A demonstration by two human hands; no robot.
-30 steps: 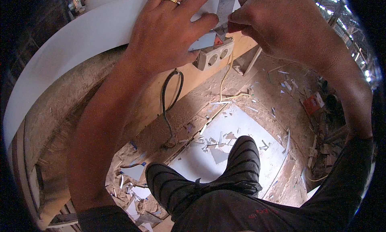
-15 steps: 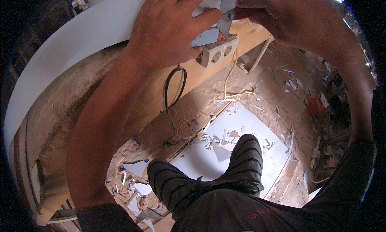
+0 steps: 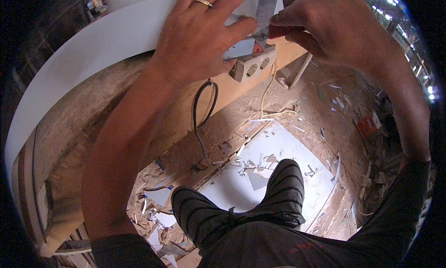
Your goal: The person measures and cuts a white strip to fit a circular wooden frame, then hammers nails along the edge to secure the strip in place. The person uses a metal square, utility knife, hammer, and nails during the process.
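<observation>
right hand (image 3: 320,28) has brought red piece (image 3: 278,32) nearer socket (image 3: 258,67)

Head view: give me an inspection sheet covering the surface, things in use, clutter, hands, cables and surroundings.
Surface: long white panel above a wooden bench side.
Things in use: metal strip between the hands; pale flat-sided piece; small red item, partly hidden.
Clutter: offcuts scattered over the floor and a white board.
Hands: left hand touches the pale flat-sided piece; right hand pinches the small red item.
Cables: black cable looped; pale cable running to the floor.
Surroundings: double socket; red box among scrap.
</observation>
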